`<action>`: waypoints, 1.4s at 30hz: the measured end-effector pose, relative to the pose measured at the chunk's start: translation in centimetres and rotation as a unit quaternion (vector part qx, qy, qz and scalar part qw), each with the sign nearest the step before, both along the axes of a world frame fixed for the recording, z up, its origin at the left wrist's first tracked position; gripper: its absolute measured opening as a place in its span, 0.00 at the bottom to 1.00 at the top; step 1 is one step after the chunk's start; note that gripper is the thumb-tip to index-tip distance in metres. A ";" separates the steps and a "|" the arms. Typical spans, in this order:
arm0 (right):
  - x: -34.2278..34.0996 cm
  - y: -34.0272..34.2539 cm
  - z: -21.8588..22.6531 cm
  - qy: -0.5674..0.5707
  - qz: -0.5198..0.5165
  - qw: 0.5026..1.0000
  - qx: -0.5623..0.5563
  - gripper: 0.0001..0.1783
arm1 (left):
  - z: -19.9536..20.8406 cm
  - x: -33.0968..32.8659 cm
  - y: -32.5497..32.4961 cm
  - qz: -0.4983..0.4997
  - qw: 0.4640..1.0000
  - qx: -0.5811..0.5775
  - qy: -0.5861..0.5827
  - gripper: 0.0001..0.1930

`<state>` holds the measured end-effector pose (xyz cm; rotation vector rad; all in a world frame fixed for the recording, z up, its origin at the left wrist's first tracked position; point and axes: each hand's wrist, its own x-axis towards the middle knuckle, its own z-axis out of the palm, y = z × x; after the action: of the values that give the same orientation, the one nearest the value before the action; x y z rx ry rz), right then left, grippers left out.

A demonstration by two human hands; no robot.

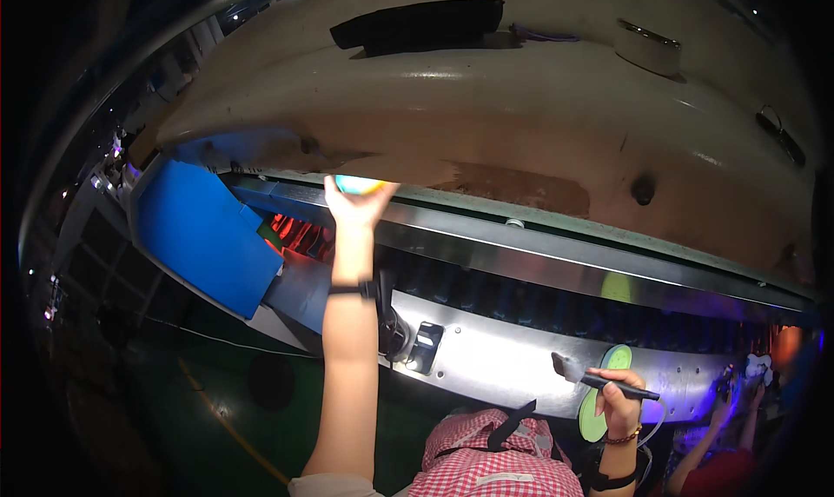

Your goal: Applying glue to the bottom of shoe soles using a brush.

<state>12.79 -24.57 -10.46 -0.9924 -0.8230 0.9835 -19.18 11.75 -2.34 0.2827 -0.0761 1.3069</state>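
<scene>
My left hand [358, 205] reaches far forward over the metal rail, its fingers curled around the sides of a rounded bright thing [359, 184]. That thing glares white, cyan and yellow, too overexposed to name. In my right hand [621, 401] is a flat brush [566, 367] with a black handle, its bristles pointing left. A thin clear tube [663, 414] runs from the handle's end. Under that hand, a light green shoe sole [592, 420] lies across the metal ledge, partly covered by the hand and brush.
A dark roller conveyor [504, 299] runs between the metal ledge [495, 345] and the rail [539, 258]. At left stands a blue housing [191, 236] with a red glow beside it. A black object [421, 25] sits on the pale machine top. A co-worker's arm [708, 432] shows at far right.
</scene>
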 end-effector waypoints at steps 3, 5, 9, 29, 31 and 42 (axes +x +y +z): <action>0.0 -0.9 -0.5 0.005 -0.027 0.999 -0.023 0.11 | -0.3 1.4 5.4 0.144 0.967 -0.208 -0.004 0.32; 0.8 -1.5 -1.2 0.031 -0.039 0.998 -0.025 0.11 | -1.7 4.9 6.3 0.106 0.974 -0.139 0.148 0.31; 1.3 -2.1 -1.6 0.012 -0.061 0.997 -0.056 0.12 | -3.0 13.9 3.4 0.075 0.582 0.257 0.768 0.28; 3.1 -1.0 -2.2 0.071 -0.077 0.994 0.011 0.14 | -9.4 14.4 -9.4 0.291 0.805 0.265 0.445 0.13; 3.4 -1.0 -2.1 0.068 -0.067 0.995 -0.017 0.13 | -7.3 13.3 -14.0 0.214 0.930 0.015 0.299 0.14; 2.4 0.0 0.4 0.171 0.086 0.980 0.054 0.12 | -11.5 9.5 -24.1 -0.465 0.871 0.041 0.155 0.42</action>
<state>15.23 -24.60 -10.09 -0.6431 -0.6720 1.2045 -9.69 -12.37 -13.89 0.4518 0.0099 0.2857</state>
